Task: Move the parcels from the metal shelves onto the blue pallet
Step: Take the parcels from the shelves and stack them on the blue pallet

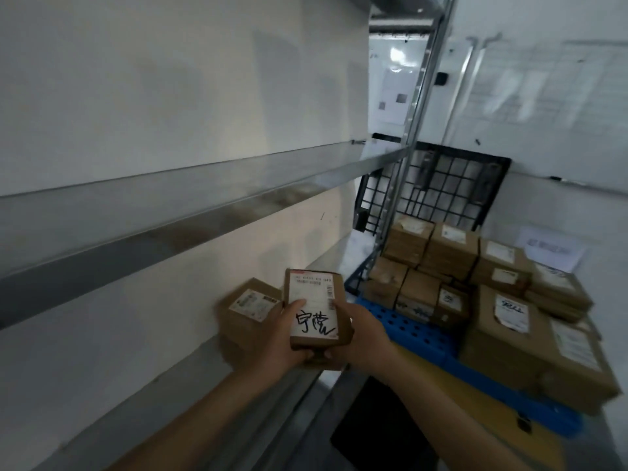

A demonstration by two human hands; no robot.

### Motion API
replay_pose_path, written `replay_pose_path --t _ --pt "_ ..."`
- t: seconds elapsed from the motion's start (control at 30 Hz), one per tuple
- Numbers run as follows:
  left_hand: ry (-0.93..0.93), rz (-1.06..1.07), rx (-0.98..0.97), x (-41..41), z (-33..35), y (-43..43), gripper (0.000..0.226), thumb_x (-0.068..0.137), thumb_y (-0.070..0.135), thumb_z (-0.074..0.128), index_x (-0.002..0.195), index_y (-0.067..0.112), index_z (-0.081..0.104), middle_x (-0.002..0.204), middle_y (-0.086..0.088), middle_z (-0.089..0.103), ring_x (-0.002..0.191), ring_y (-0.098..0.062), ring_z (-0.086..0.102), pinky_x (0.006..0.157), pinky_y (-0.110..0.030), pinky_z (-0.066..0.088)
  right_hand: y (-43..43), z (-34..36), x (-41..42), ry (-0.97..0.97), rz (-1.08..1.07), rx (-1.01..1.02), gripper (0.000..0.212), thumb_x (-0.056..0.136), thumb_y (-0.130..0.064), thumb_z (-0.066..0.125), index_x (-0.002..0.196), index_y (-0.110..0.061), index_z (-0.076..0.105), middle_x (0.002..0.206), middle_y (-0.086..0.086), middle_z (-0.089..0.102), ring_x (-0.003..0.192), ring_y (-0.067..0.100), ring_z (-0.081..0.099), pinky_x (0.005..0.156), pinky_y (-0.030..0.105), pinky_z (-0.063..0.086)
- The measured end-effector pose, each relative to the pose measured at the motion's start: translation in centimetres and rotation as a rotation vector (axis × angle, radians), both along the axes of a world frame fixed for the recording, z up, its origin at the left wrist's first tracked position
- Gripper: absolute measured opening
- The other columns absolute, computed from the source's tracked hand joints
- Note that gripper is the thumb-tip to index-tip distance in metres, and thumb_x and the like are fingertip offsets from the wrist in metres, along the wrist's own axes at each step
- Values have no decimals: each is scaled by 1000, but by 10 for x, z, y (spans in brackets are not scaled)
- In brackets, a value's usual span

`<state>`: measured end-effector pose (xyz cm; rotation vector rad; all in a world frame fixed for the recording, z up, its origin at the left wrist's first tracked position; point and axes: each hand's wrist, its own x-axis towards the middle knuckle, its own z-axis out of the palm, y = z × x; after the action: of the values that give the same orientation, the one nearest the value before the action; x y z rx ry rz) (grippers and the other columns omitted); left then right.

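The left hand (282,338) and right hand (360,334) hold one box (316,307), fingers curled tight round it. Another box (248,307) sits just left of the fingers. I think the held box goes next to the pallet (407,328), right of the fingers.

Black wire grid (438,188) against white wall (557,212), paper sheet (552,248) beside

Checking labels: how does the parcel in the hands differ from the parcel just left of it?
The held parcel is gripped by the left hand and right hand; the other parcel is not plainly held. The held parcel's label carries large black handwriting; the other parcel's label shows only small print. Both are brown cardboard boxes with white labels.
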<state>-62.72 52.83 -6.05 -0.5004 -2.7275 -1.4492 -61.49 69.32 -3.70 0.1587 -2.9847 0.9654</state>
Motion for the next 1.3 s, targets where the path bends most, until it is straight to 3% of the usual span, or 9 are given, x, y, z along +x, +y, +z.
replay_pose_path --t 0.03,0.17,0.33,0.47,0.7,0.9,1.1,1.2,1.3 --pt "8 -16 -8 -7 0 12 84 69 7 77 139 16 33 137 -8 39 124 -16 41 106 -31 39 12 0 -2 0 -30 1 90 69 -26 75 142 -23 24 142 4 35 130 17 33 86 5 19" --pt "45 -89 -85 -40 -1 59 87 66 16 80 139 21 34 137 -4 42 123 -17 44 105 -37 40 59 3 -14 -6 -112 12 86 71 -26 74 142 -23 25 143 3 34 132 19 30 104 23 26" --pt "32 -182 -117 -87 3 124 89 66 20 81 140 21 33 138 -3 43 124 -17 44 105 -28 39 124 9 -43 -24 -157 17 86 73 -28 73 143 -22 24 144 4 33 133 21 30 107 31 31" --pt "25 -236 -131 -125 -1 169 89 67 20 81 141 20 32 138 -4 43 123 -15 44 104 -27 41 172 4 -72 -15 -160 -33 84 74 -24 74 143 -22 26 145 5 30 132 21 34 106 30 34" --pt "-31 -304 -129 -189 -17 224 89 67 19 82 141 19 32 137 0 42 113 -6 43 87 -9 41 230 -19 -129 -71 -213 -66 81 75 -23 73 142 -23 27 143 4 31 129 20 34 105 30 34" --pt "-50 -358 -199 -259 -29 257 87 69 16 79 142 21 31 140 0 39 119 -9 43 93 -19 44 256 -37 -187 -112 -295 -173 78 77 -17 71 142 -24 27 143 1 34 129 19 37 103 30 39" --pt "-109 -444 -237 -338 -45 278 90 67 15 80 141 21 29 137 0 43 109 -4 43 74 -4 43 274 -54 -254 -172 -342 -221 77 77 -14 70 142 -19 28 143 3 38 130 18 39 102 26 38" --pt "-130 -464 -239 -368 -55 285 89 68 15 80 140 21 29 136 0 42 109 -4 44 70 -2 45 279 -65 -280 -201 -373 -238 79 76 -13 71 142 -19 29 143 2 38 130 17 40 94 19 38" --pt "-157 -493 -244 -388 -71 292 88 70 18 79 141 22 27 136 0 42 108 -3 45 70 -2 45 284 -80 -298 -222 -385 -206 79 76 -15 71 142 -19 28 144 2 37 130 17 39 97 20 38"
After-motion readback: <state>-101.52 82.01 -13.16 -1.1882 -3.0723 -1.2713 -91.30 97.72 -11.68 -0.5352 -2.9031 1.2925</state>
